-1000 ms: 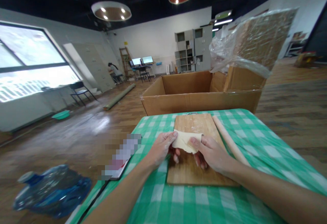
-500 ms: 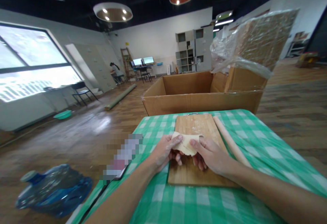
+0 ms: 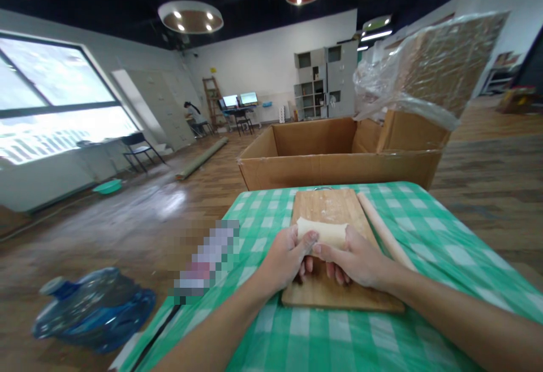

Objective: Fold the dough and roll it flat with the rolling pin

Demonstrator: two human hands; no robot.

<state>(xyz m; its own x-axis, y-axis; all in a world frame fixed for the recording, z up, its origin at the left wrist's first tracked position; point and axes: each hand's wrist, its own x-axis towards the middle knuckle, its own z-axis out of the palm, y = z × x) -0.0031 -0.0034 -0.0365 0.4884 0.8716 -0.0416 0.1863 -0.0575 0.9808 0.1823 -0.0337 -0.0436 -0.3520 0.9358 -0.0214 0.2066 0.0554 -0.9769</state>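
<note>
A pale, flattened piece of dough (image 3: 324, 232) is stretched between my two hands, above a wooden cutting board (image 3: 326, 205). My left hand (image 3: 291, 256) grips its left side, thumb on top and fingers curled underneath. On the right side, my right hand (image 3: 356, 256) pinches it the same way, and the two thumbs nearly meet at the near edge. The fingers under the dough are partly hidden. Flour dusts the board's far part. Along the board's right side lies a wooden rolling pin (image 3: 386, 230), partly behind my right wrist.
A green-and-white checked cloth (image 3: 441, 236) covers the table. At its left edge lies a blurred-out flat object (image 3: 207, 262) with a black cable. A large water bottle (image 3: 95, 310) is on the left; beyond the table stands an open cardboard box (image 3: 339, 168). A person (image 3: 195, 116) sits far back.
My thumbs have come closer together along the dough's near edge, and the dough now looks wider and smoother across the top. The whole view has shifted slightly.
</note>
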